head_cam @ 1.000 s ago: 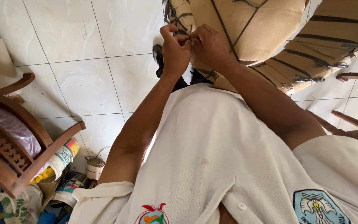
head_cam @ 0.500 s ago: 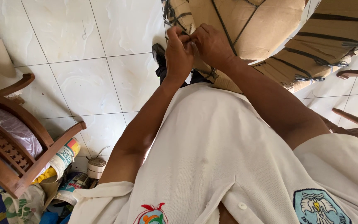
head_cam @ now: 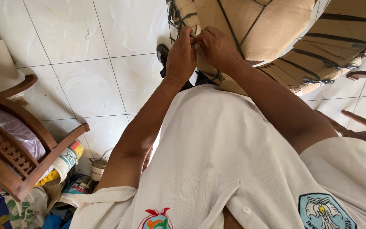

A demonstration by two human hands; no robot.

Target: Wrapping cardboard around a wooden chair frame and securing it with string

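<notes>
Both hands had crept up the cardboard-wrapped bundle (head_cam: pixel 255 25) — the left hand (head_cam: pixel 181 57) and right hand (head_cam: pixel 217 46) pinched the dark strap (head_cam: pixel 191 39) between fingertips. The knot work had shifted a little higher — grips stayed tight.

Hands (head_cam: pixel 200 48) higher, closer to strap (head_cam: pixel 182 19)

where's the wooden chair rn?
Head view, lower left: the wooden chair stands on the tiled floor, beside the paint cans and left of the person's left arm.

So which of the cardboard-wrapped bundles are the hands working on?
The left cardboard-wrapped bundle, crossed by thin dark cords: both the left hand and right hand pinch at its near edge. The strap-bound bundle to the right is untouched.
</notes>
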